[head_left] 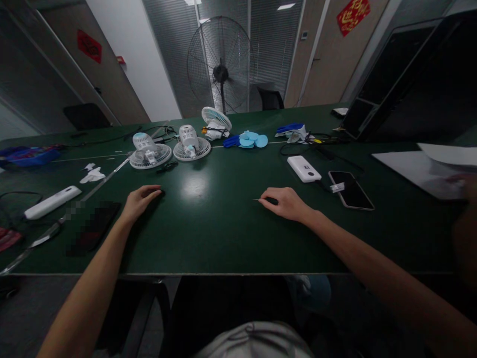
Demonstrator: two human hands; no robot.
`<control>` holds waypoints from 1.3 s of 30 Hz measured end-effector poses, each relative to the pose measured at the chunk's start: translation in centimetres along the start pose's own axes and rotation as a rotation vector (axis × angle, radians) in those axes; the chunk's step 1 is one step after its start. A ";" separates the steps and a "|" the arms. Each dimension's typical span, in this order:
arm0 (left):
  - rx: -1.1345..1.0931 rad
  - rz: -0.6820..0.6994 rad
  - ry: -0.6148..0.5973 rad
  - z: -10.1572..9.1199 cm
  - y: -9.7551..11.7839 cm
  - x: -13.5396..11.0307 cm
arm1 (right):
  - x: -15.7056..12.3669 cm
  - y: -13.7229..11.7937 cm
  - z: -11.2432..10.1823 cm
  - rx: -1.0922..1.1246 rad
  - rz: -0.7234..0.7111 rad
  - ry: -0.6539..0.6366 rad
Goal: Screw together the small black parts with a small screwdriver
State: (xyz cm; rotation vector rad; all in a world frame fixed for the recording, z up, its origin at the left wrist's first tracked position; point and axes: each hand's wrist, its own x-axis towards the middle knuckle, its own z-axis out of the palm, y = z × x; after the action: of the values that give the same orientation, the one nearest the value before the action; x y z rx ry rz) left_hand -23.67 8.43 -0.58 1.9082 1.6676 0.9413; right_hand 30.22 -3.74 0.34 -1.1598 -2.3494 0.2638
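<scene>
My left hand (141, 201) rests on the green table with loosely stretched fingers, and I see nothing held in it. My right hand (283, 201) is closed in a pinch, its side on the tabletop. A thin, pale, pointed piece (256, 200) sticks out from its fingertips; its kind is too small to tell. Beyond my left hand lie two small white fans, one left (149, 151) and one right (191, 144), both face down. A third small fan (216, 122) lies tilted farther back. Next to it are light-blue fan blades (253, 139) and a blue glove (231, 141).
Right of my right hand lie a white power bank (303, 169) and a phone (351, 190). Another glove (294, 132) and cables lie behind them. A dark phone (95, 227) and a long white device (52, 202) lie left. A blurred person's arm (465, 219) shows far right.
</scene>
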 end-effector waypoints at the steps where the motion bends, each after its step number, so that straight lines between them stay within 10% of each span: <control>1: 0.036 0.017 0.001 -0.2 -0.1 0.0 | 0.0 0.0 0.0 0.000 0.001 0.000; 21: 0.198 0.089 0.010 0.2 -0.6 -0.5 | 0.1 0.2 0.1 -0.013 0.007 -0.011; 39: -0.011 0.682 -0.509 16.3 18.1 -7.1 | 0.5 -1.1 0.7 -0.020 -0.056 -0.039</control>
State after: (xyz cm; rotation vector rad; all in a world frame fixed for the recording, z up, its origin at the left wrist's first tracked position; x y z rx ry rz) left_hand 0.23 0.04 -0.21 2.4912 0.7263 0.5879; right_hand 28.90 -4.01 0.30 -1.1050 -2.4193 0.2462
